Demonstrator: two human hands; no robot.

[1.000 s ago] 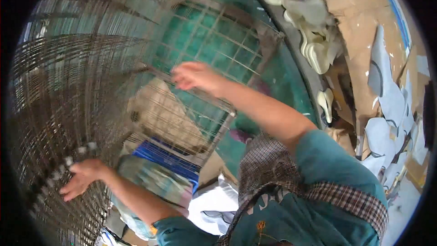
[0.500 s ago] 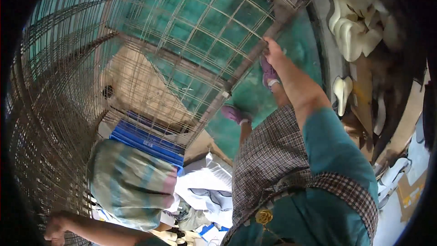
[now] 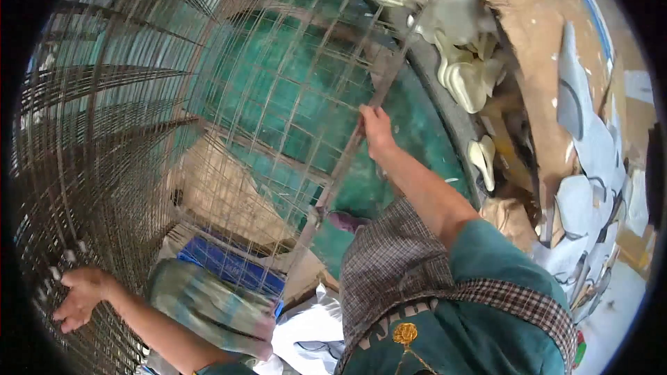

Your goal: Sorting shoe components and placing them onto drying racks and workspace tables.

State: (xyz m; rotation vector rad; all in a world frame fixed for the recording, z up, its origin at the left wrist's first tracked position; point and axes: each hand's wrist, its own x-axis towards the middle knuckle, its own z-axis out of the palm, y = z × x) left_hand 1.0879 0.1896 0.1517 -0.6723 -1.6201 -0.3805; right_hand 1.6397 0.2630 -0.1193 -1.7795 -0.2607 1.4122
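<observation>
My right hand (image 3: 376,130) is closed round the edge bar of a wire mesh rack (image 3: 338,171), whose thin rods cross in a wide grid over the green floor. At the lower left, my left hand (image 3: 85,296) is open with its fingers spread, holding nothing. It lies in front of a dense bank of stacked mesh layers (image 3: 104,160); whether it touches the rods I cannot tell. Pale blurred bits show close to its fingertips.
Below the mesh stand a blue box (image 3: 229,264) and a green-striped woven sack (image 3: 201,305), with white bags (image 3: 313,333) beside them. Cream, curved, sole-like pieces (image 3: 462,73) lie at the upper right, and grey-blue flat pieces (image 3: 575,201) by brown cardboard (image 3: 521,0).
The view has shifted rightward, showing more cardboard and flat pieces. My left hand has gone from curled to spread and sits higher in view. My right hand still grips the rack's bar.
</observation>
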